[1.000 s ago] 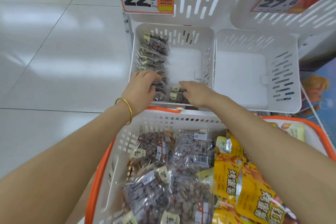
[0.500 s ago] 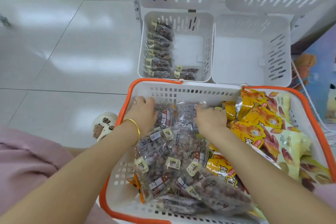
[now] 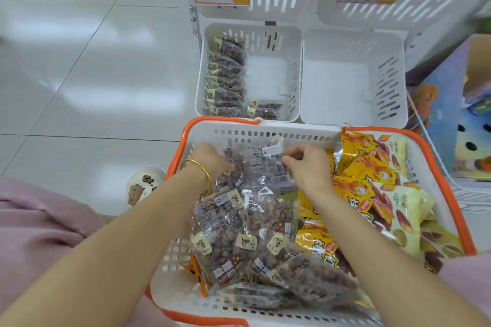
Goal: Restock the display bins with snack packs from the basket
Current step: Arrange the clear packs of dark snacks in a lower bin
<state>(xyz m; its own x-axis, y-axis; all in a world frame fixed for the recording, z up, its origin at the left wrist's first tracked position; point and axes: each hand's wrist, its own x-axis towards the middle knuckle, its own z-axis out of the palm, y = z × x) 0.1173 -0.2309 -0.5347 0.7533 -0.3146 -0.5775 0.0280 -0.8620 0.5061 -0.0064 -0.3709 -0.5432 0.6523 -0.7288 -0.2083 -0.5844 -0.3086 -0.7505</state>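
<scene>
Hands back from left bin (image 3: 267, 77) to basket (image 3: 292, 134); right hand (image 3: 309, 167) grip pinches clear nut pack (image 3: 265, 167) by its far seal, left hand (image 3: 212, 158) clutches neighbouring pack (image 3: 238, 168): light, floppy, slick film, likely best taken by seams.

Basket (image 3: 265, 130) before 2 bins (image 3: 297, 34); left bin holds packs (image 3: 225, 79), right bin (image 3: 345, 82) beside it.
</scene>
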